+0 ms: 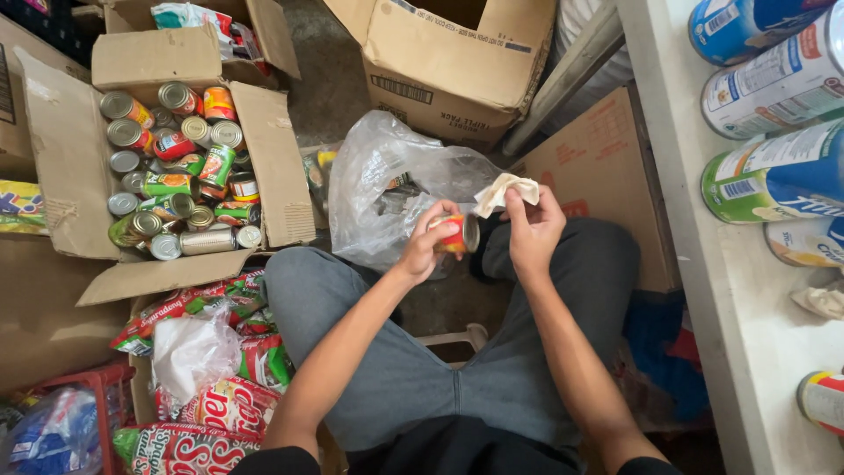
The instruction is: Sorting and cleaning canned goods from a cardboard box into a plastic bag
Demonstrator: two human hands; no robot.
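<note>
Left hand (425,249) is closed around the small red-and-yellow labelled metal tin can (457,235), held over the lap in front of the clear plastic bag (387,180). Can's long axis lies roughly level, silver end face pointing toward the right hand (530,230). Right hand sits just beside that end, fingers pinched on a crumpled off-white cloth (506,191) that stands above the can. The 2 hands nearly touch. Open cardboard box of mixed cans (61,167) sits well apart on the left.

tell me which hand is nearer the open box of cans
Left. The left hand holds a small red can just right of the open box of cans; the right hand, holding a cloth, is farther right.
</note>
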